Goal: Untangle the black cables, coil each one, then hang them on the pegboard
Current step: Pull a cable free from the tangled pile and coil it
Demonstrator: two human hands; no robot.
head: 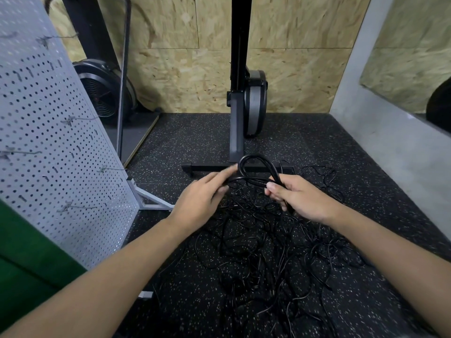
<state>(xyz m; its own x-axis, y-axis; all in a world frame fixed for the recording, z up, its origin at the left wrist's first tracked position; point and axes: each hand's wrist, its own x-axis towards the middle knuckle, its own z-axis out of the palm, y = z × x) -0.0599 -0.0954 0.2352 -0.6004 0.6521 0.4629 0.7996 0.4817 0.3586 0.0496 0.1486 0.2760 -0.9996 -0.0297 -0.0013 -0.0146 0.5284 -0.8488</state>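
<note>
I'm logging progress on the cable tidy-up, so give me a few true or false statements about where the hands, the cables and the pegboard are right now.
1. The left hand and the right hand both hold one thick black cable, bent into a loop. True.
2. The pegboard stands on the person's right. False: it stands on the left.
3. Coiled cables hang from the hooks. False: the hooks in view carry nothing.
4. A tangle of thin black cables lies on the floor beneath the hands. True.
</note>
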